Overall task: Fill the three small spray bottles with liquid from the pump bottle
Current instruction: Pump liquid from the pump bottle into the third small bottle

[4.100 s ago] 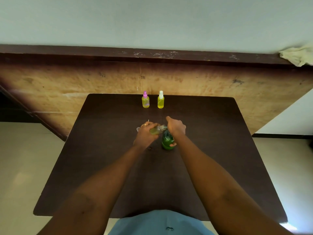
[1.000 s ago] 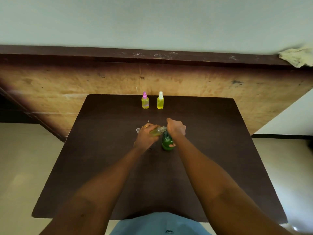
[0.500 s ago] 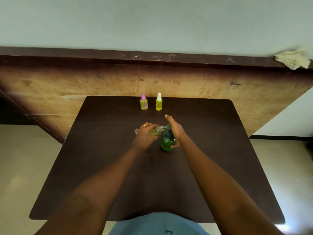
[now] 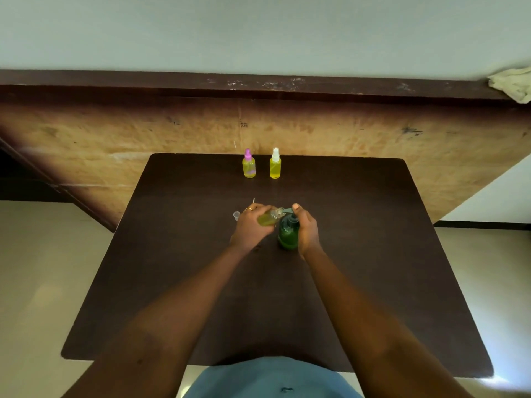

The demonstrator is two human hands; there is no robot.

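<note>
At the middle of the dark brown desk the left hand is wrapped around a small uncapped spray bottle of yellow-green liquid, tilted so its open neck points right – right up against the spout of the green pump bottle. The pump bottle stands upright on the desk, and the right hand curls round its right side with the thumb raised near the pump head; whether the thumb presses on the head I cannot tell. A ring shows on a left finger. Just left of the left hand a small clear cap rests on the desk, and a thin pale tube pokes up behind that hand. Near the far edge two filled small bottles stand upright side by side, apart – a pink-topped spray bottle on the left, a white-topped spray bottle on the right. A pale cloth lies on the ledge at far right
</note>
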